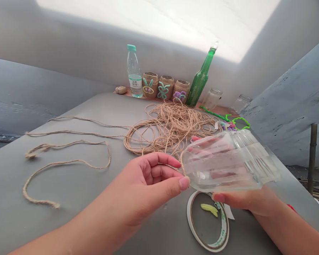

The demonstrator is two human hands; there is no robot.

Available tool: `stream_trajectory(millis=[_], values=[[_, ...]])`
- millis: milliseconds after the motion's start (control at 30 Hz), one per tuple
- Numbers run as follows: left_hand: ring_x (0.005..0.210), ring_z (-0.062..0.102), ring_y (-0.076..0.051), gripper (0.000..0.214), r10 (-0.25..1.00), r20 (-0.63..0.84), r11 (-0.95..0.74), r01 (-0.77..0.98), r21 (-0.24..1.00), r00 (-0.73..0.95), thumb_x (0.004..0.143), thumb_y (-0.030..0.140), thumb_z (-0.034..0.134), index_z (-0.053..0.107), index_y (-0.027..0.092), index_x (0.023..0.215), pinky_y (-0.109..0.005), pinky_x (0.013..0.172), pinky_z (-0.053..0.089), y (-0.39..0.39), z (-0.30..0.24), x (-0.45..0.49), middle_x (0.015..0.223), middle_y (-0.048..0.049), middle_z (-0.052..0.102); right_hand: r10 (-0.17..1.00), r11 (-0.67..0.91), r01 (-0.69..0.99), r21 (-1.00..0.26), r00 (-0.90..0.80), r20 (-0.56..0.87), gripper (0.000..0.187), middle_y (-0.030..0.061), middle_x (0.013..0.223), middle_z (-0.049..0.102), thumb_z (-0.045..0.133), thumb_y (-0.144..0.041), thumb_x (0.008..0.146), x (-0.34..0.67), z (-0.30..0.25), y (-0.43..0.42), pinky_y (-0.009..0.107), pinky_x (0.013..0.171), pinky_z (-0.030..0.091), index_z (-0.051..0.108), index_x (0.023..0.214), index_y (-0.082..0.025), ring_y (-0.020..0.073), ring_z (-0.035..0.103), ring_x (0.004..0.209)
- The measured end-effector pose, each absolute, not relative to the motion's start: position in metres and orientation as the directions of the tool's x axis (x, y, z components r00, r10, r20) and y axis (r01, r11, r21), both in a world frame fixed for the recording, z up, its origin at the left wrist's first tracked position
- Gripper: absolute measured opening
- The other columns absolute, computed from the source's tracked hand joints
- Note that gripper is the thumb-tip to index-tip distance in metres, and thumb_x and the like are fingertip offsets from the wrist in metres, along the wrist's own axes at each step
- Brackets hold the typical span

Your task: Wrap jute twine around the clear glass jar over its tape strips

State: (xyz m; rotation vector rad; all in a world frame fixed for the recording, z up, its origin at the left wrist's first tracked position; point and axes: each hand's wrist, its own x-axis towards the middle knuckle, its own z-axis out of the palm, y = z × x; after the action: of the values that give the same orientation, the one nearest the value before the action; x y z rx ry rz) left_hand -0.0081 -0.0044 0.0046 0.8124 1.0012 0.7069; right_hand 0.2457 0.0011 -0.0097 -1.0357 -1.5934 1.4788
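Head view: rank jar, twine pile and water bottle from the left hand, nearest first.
From the left hand:
1. Jar: to the right, at the fingertips.
2. Twine pile: just beyond the fingers, mid-table.
3. Water bottle: at the table's far end, by the wall.

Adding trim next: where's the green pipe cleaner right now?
In the head view, the green pipe cleaner lies far right on the table, right of the jute twine tangle, beyond the glass jar in the right hand.

Tan jute twine [172,131], green glass bottle [200,79]
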Motion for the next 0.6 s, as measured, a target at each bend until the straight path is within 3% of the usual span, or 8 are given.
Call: stream_trajectory(millis=[133,267,467,600], values=[[0.078,0.058,-0.016,0.031,0.808,-0.435,0.526,-0.156,0.836,0.397,0.071,0.023,0.089,0.068,0.024,0.093,-0.024,0.066,0.043,-0.003,0.005,-0.008,0.083,0.0024,0.074,0.919,-0.001,0.004,-1.0,-0.395,-0.003,0.087,0.0063,0.156,0.054,0.092,-0.029,0.07,0.244,-0.013,0.002,0.053,0.121,0.045,0.055,0.148,-0.038,0.0357,0.034,0.157],[0.074,0.057,-0.014,0.03,0.817,-0.42,0.522,-0.198,0.83,0.394,0.069,0.016,0.088,0.066,0.023,0.089,-0.023,0.064,0.042,-0.004,0.005,-0.007,0.077,0.0044,0.071,0.903,-0.05,-0.076,-0.996,-0.43,-0.013,0.08,0.0095,0.147,0.063,0.092,-0.039,0.072,0.245,-0.02,0.003,0.055,0.124,0.038,0.058,0.145,-0.034,0.0347,0.045,0.151],[0.074,0.057,-0.014,0.025,0.829,-0.392,0.506,-0.233,0.831,0.399,0.071,0.013,0.084,0.067,0.023,0.088,-0.024,0.065,0.043,-0.003,0.006,-0.008,0.077,0.0042,0.072,0.929,-0.037,-0.16,-0.986,-0.37,0.025,0.083,0.0097,0.15,0.059,0.094,-0.044,0.069,0.237,-0.021,0.005,0.05,0.115,0.048,0.057,0.143,-0.038,0.0331,0.054,0.143],[0.072,0.056,-0.013,0.024,0.835,-0.375,0.497,-0.263,0.827,0.402,0.072,0.012,0.084,0.067,0.023,0.085,-0.023,0.065,0.043,-0.004,0.006,-0.009,0.076,0.0049,0.071,0.918,-0.035,-0.149,-0.988,-0.397,0.027,0.082,0.0098,0.151,0.059,0.094,-0.043,0.07,0.239,-0.022,0.006,0.052,0.115,0.047,0.057,0.143,-0.038,0.0347,0.054,0.143]])
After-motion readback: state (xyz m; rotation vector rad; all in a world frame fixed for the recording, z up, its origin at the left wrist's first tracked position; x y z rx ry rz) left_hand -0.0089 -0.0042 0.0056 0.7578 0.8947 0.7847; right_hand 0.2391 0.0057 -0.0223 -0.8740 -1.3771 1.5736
